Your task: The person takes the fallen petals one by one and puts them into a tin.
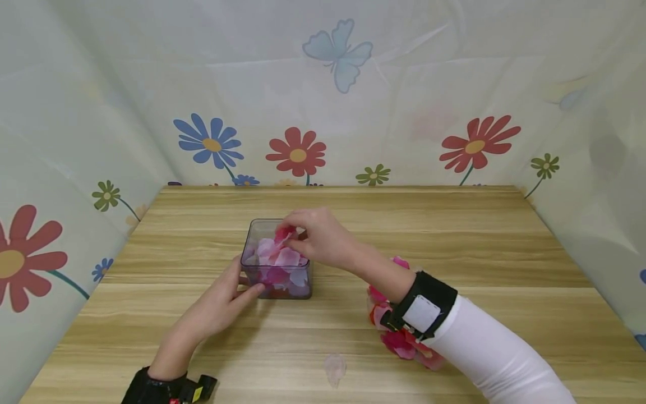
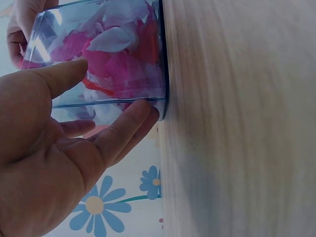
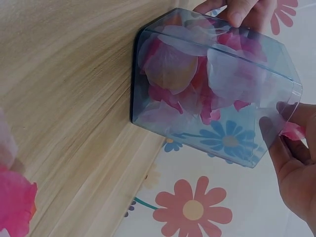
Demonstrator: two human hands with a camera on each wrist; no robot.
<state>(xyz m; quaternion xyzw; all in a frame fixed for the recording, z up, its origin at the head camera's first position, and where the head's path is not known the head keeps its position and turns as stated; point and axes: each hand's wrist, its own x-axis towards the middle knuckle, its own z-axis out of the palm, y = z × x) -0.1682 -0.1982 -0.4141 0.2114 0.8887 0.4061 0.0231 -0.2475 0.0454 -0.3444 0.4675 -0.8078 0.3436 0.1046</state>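
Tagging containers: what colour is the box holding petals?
The box is transparent, tinted smoky grey; clearest in the head view.

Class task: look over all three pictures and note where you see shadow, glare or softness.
Head view: fairly even light, a soft shadow on the tabletop near the left forearm; left wrist view: bright glare streaks on the clear box, wood grain blurry, picture dim and bluish; right wrist view: dim and hazy, petals softened by the box's tinted wall.

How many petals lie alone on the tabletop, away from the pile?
1: a pale petal on the table, left of the pile. The right forearm may hide others.
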